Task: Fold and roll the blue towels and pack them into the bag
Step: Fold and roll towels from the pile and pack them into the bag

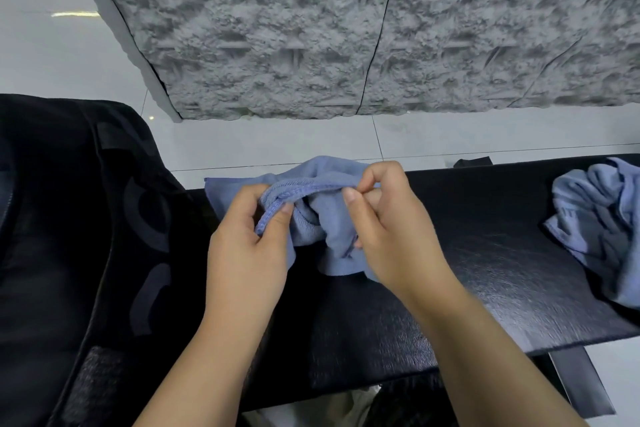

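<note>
Frame centre: left hand (251, 239) pinches stitched hem of blue towel (320, 218) between thumb and fingers. Right hand (384, 229) pinches same hem further right. Towel bunched on black bench (485, 270). Second towel (599, 218) crumpled, right edge. Black bag (76, 218) at left.

Legible text: none found.
Large black fabric bag (69, 218): raised curved shapes on its surface, not readable as letters.
Crumpled blue terry towels (322, 218): no label visible.

Both forearms reach forward, left hand (247, 239) and right hand (388, 225) close together, fingers (349, 199) pinched.
</note>
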The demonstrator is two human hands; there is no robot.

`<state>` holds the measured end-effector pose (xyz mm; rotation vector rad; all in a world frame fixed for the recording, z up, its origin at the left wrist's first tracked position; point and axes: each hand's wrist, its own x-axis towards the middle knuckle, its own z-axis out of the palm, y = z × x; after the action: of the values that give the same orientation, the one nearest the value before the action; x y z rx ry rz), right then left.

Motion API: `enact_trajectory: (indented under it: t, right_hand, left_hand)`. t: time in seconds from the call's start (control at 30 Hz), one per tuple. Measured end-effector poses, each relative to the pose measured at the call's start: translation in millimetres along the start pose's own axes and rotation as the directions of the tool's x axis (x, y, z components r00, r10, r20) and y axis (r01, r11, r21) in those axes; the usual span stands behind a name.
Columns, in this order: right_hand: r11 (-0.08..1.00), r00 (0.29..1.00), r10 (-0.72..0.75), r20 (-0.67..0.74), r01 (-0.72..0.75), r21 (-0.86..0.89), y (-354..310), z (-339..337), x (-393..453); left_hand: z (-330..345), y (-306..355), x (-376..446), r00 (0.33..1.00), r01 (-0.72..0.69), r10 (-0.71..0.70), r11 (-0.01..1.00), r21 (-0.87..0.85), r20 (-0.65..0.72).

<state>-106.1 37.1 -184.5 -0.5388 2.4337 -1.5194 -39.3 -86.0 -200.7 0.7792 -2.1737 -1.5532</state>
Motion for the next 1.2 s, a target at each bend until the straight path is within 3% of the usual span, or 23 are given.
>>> enact_trajectory:
  t: [0.13, 0.2, 0.27, 0.37, 0.6, 0.67, 0.77, 0.87, 0.93, 1.0, 1.1, 1.2]
  right_hand:
    - [0.993, 0.987, 0.086, 0.138, -0.095, 0.064, 3.0, -2.2, 2.2]
    - [0.993, 0.963, 0.108, 0.246, -0.093, -0.069, 4.3, -4.3, 0.4]
    - [0.949, 0.952, 0.136, 0.275, -0.046, -0.311, 10.1, -2.8, -1.4]
    - [0.866, 0.984, 0.141, 0.111, -0.068, -0.496, 16.1, -4.0, 1.3]
    - [0.858, 0.952, 0.142, -0.271, -0.255, -0.447, 21.2, -14.8, 4.3]
    - [0.88, 0.927, 0.128, -0.353, -0.27, -0.391, 24.3, -20.2, 5.7]
    - [0.938, 0.883, 0.221, -0.414, -0.308, -0.157, 27.0, -27.2, 9.1]
    - [0.952, 0.893, 0.298, -0.336, -0.304, 0.036, 25.4, -26.1, 12.5]
    - [0.962, 0.927, 0.269, -0.26, -0.273, 0.021, 19.6, -20.9, 12.7]
    - [0.976, 0.969, 0.209, -0.131, -0.216, -0.035, 9.2, -12.8, 10.2]
    - [0.993, 0.982, 0.119, 0.147, -0.118, -0.011, -5.2, -0.6, 2.0]
    - [0.997, 0.951, 0.07, 0.302, -0.077, 0.012, -8.1, 5.6, -3.8]
  left_hand:
    - [-1.7, -0.2, -0.3, 1.0, 0.021, -0.02, 0.999, 0.032, -0.024]
    - [-3.7, -1.6, 0.7, 0.998, 0.032, -0.03, 0.999, 0.036, -0.054]
    - [-4.1, 0.0, 0.8, 0.996, 0.03, -0.029, 1.0, 0.009, -0.081]
    - [-0.4, 5.1, -5.0, 0.993, 0.011, -0.017, 0.998, -0.055, -0.119]
    - [3.6, 11.1, -9.3, 0.969, -0.088, 0.048, 0.984, -0.155, -0.243]
    - [1.4, 11.9, -8.2, 0.969, -0.09, 0.057, 0.988, -0.127, -0.242]
    - [-1.4, 8.5, -5.6, 0.979, -0.036, 0.026, 0.998, -0.046, -0.202]
    - [-3.9, 2.5, -3.4, 1.0, 0.022, -0.02, 0.976, 0.219, -0.012]
    - [-1.8, 1.2, -6.4, 0.977, -0.077, -0.007, 0.921, 0.383, 0.214]
    - [2.4, 6.1, -12.9, 0.92, -0.247, 0.066, 0.862, 0.443, 0.386]
    - [6.0, 7.5, -13.5, 0.906, -0.342, 0.163, 0.825, 0.45, 0.391]
    - [2.0, 1.9, -8.6, 0.939, -0.277, 0.142, 0.852, 0.445, 0.312]
